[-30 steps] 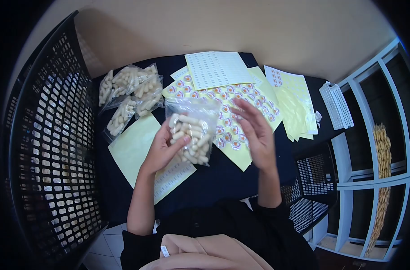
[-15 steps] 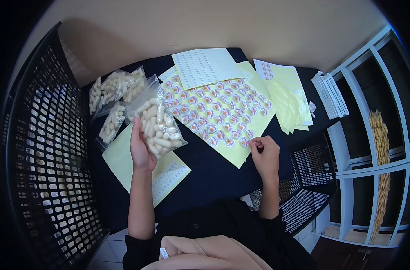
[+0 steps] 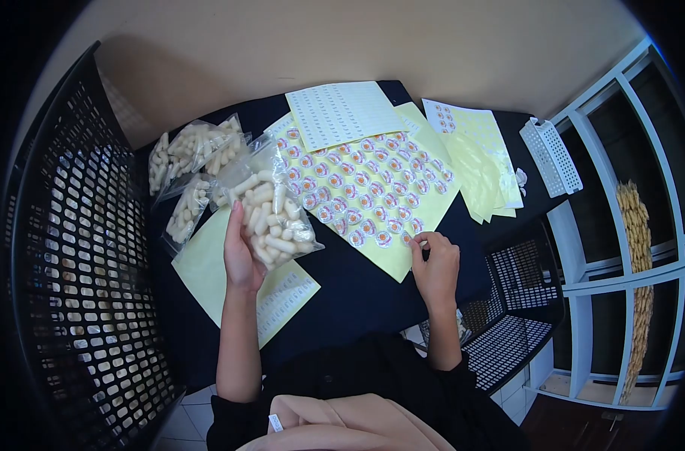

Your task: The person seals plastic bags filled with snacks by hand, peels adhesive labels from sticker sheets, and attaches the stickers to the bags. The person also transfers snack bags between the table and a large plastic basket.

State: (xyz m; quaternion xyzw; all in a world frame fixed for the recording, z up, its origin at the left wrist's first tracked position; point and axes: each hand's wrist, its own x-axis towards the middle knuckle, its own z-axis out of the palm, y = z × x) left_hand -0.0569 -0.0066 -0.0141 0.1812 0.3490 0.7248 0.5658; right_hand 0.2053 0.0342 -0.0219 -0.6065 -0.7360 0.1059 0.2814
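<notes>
My left hand (image 3: 244,255) is wrapped round a clear plastic bag (image 3: 271,225) full of pale, finger-shaped snacks, held tilted above the table. Its thumb lies across the bag's front. At the lower right edge of a yellow sheet (image 3: 429,203) covered with round stickers (image 3: 366,201), my right hand (image 3: 435,269) is closed, with thumb and index finger together beside a corner sticker (image 3: 406,238). Whatever those fingertips pinch, if anything, is hidden. More filled bags (image 3: 199,146) lie behind my left hand, and a yellow label sheet (image 3: 282,308) lies partly under its forearm.
A tall black perforated basket (image 3: 94,248) stands at the left, with another black basket (image 3: 515,301) below the table's right side. A white label sheet (image 3: 342,113), a crumpled yellow sheet (image 3: 474,177) and a small white basket (image 3: 553,158) lie towards the back. White-framed shelving (image 3: 620,289) rises at right.
My left hand and the bag have shifted slightly right, and the bag has turned a little. My right hand has moved slightly down and left, staying by the corner sticker.
</notes>
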